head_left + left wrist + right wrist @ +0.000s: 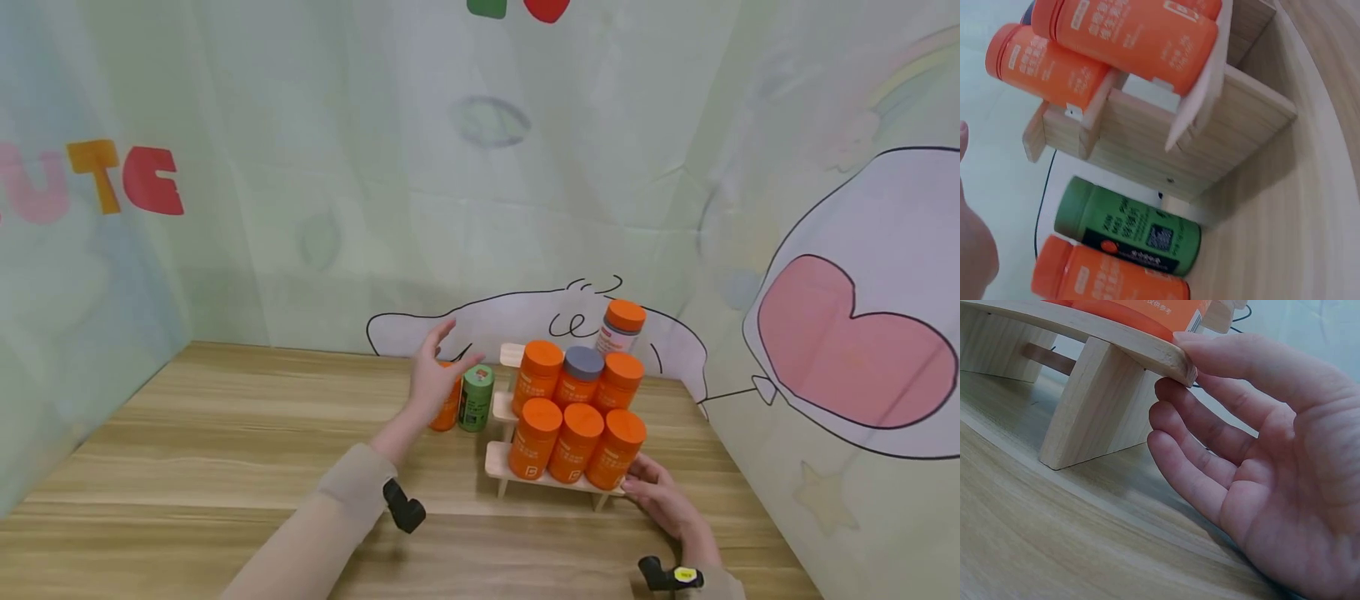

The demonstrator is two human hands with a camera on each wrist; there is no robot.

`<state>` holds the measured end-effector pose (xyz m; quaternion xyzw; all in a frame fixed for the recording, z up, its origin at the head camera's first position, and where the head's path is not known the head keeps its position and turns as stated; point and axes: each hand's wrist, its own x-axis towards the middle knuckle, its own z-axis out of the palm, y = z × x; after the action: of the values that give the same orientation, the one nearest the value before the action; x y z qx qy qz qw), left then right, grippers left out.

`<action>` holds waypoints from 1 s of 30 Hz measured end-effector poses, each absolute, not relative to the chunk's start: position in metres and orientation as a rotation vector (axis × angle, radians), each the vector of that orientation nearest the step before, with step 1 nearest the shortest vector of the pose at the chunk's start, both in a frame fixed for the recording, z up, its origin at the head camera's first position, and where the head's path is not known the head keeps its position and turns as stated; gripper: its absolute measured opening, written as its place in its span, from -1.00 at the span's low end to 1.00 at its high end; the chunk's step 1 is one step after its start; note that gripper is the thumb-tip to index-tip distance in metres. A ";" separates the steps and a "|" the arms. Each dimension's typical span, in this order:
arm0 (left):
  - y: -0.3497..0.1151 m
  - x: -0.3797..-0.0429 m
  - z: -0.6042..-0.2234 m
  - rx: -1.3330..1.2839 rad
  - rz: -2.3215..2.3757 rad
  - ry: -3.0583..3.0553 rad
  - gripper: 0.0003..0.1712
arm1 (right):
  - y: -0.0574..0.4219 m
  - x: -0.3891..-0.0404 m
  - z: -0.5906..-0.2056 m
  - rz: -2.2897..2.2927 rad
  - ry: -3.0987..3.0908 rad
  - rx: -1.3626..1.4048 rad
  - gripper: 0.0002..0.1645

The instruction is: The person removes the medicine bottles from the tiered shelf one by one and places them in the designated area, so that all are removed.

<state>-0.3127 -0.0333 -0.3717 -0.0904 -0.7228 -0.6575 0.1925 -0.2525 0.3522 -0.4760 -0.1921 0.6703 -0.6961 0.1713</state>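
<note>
A three-tier wooden display rack [510, 467] stands on the table, loaded with several orange bottles [534, 442]; one on the middle tier has a grey lid [583, 363]. My right hand [663, 496] is at the right end of the lowest tier. In the right wrist view its thumb lies at the top edge of the shelf board [1172, 359], with curled fingers at the end and below. My left hand [433, 379] is raised with fingers spread, holding nothing. Beside it, left of the rack, stand a green bottle [476, 400] and an orange bottle [1110, 278], partly hidden by the hand in the head view.
On the top tier at the right is a bottle with an orange lid and a pale label [619, 329]. A printed cloth backdrop [337, 208] rises behind the wood-grain table [225, 450] and along both sides.
</note>
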 end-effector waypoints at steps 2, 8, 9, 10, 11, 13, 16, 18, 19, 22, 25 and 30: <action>-0.027 -0.312 -0.367 -0.277 -1.860 -2.016 -0.16 | 0.352 -0.252 -0.476 -1.969 1.908 -0.539 -0.48; -0.008 -0.314 -0.354 -0.317 -1.895 -1.982 -0.18 | 0.353 -0.252 -0.476 -1.985 1.896 -0.552 -0.47; -0.005 -0.315 -0.352 -0.321 -1.903 -1.976 -0.18 | 0.354 -0.252 -0.476 -1.986 1.894 -0.554 -0.46; -0.002 -0.316 -0.349 -0.326 -1.908 -1.975 -0.18 | 0.353 -0.252 -0.476 -1.988 1.893 -0.555 -0.46; 0.001 -0.317 -0.347 -0.331 -1.917 -1.970 -0.18 | 0.354 -0.253 -0.477 -1.988 1.892 -0.561 -0.46; 0.006 -0.319 -0.341 -0.343 -1.943 -1.959 -0.18 | 0.353 -0.253 -0.477 -1.991 1.892 -0.563 -0.45; 0.017 -0.320 -0.332 -0.347 -1.988 -1.942 -0.18 | 0.354 -0.254 -0.478 -1.996 1.885 -0.581 -0.45; 0.024 -0.320 -0.324 -0.356 -2.010 -1.939 -0.17 | 0.354 -0.254 -0.478 -2.008 1.875 -0.595 -0.44; 0.028 -0.321 -0.321 -0.362 -2.013 -1.941 -0.17 | 0.354 -0.254 -0.478 -2.014 1.866 -0.609 -0.44; 0.039 -0.322 -0.313 -0.380 -2.019 -1.959 -0.16 | 0.355 -0.254 -0.478 -2.026 1.844 -0.644 -0.43; 0.049 -0.323 -0.306 -0.407 -2.024 -1.965 -0.15 | 0.355 -0.254 -0.479 -2.027 1.835 -0.656 -0.43; 0.063 -0.321 -0.293 -0.450 -2.021 -1.976 -0.14 | 0.351 -0.253 -0.479 -2.028 1.824 -0.657 -0.45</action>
<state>-0.3207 0.0631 -0.2931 -0.1555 -0.6838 -0.6992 0.1393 -0.2530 0.3510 -0.4785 -0.2309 0.6409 -0.7128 0.1672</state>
